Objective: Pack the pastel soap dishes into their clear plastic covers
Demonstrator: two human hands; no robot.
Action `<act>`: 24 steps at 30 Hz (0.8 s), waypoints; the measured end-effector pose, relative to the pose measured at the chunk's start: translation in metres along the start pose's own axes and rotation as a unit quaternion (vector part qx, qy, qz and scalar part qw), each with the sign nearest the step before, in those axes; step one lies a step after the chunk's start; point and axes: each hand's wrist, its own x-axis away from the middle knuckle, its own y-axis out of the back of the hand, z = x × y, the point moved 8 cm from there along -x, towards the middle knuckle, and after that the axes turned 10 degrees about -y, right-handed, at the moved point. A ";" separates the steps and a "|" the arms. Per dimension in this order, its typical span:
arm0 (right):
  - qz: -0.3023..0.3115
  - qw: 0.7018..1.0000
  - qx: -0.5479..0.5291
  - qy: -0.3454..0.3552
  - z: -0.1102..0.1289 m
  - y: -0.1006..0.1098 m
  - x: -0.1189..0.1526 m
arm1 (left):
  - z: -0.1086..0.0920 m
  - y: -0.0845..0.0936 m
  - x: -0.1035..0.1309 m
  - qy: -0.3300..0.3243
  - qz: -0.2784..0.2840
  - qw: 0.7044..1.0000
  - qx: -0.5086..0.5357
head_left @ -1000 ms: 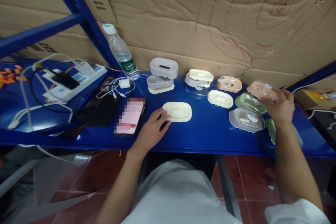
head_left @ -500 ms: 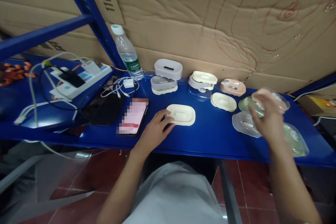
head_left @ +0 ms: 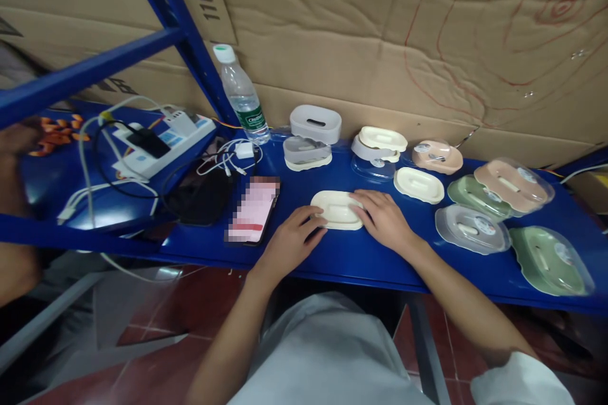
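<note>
A cream oval soap dish [head_left: 338, 210] lies on the blue table in front of me. My left hand [head_left: 298, 233] holds its left end, thumb and fingers at the rim. The fingers of my right hand [head_left: 384, 218] bend over its right end, so both hands grip it. Just beyond my right hand lies another cream dish [head_left: 420, 185]. Right of that are lidded soap boxes: a grey one [head_left: 472, 228], a green one [head_left: 548, 259], a second green one [head_left: 475, 196] and a pink one [head_left: 515, 183] with clear covers.
Behind stand a grey box [head_left: 315, 123], a grey-and-cream stack [head_left: 380, 145] and a pink box [head_left: 437, 157]. To the left are a phone [head_left: 254, 212], a water bottle [head_left: 244, 104], white cables and a power strip [head_left: 164, 149]. Another person's arm [head_left: 14, 215] shows at far left.
My right hand has come left from the lidded boxes to the right end of the cream dish. My left hand stays on it. The view has shifted slightly; another person's arm appears at left.
</note>
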 end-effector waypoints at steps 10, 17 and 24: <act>-0.028 0.998 -0.053 0.006 -0.007 0.005 0.003 | 0.000 -0.001 -0.001 -0.004 0.000 1.000 -0.006; -0.035 0.997 -0.067 0.010 -0.009 0.003 0.003 | -0.001 0.000 -0.005 -0.006 0.004 1.000 0.006; -0.026 0.997 -0.071 0.032 -0.003 0.004 0.004 | 0.038 0.027 -0.083 0.002 0.039 0.995 -0.090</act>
